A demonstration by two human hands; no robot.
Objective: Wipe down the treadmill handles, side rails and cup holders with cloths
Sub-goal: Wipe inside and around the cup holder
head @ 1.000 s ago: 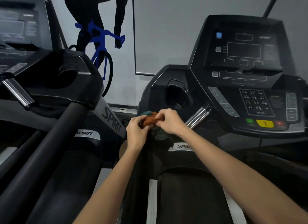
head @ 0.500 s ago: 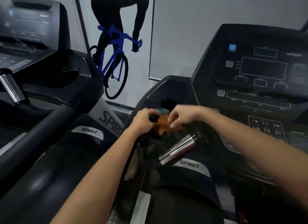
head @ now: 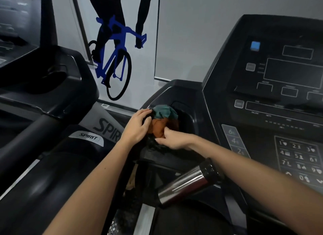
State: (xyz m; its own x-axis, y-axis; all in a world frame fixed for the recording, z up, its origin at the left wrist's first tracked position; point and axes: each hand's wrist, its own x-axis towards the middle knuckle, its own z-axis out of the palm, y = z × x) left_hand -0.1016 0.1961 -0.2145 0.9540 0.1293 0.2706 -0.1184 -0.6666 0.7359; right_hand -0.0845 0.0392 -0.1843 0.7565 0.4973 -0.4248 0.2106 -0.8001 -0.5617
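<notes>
The chrome handle point(head: 185, 187) juts out at lower centre. Just past it, the right hand point(head: 174, 140) pinches the crumpled orange cloth point(head: 158, 128). The left hand point(head: 138, 126), clenched a moment ago, now lies spread-fingered against the bundle. A teal cloth point(head: 164, 111) tops it, stuffed into the cup holder point(head: 190, 124) at mid-frame.

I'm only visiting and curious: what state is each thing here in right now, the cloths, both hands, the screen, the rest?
orange cloth: bunched at the cup holder's mouth, pinched.
teal cloth: crumpled, just above the orange cloth.
cup holder: partly filled by both cloths.
left hand: fingers spread, resting against the cloths.
right hand: pinching the orange cloth.
console screen: dark.
chrome handle: nobody holding it.
</notes>
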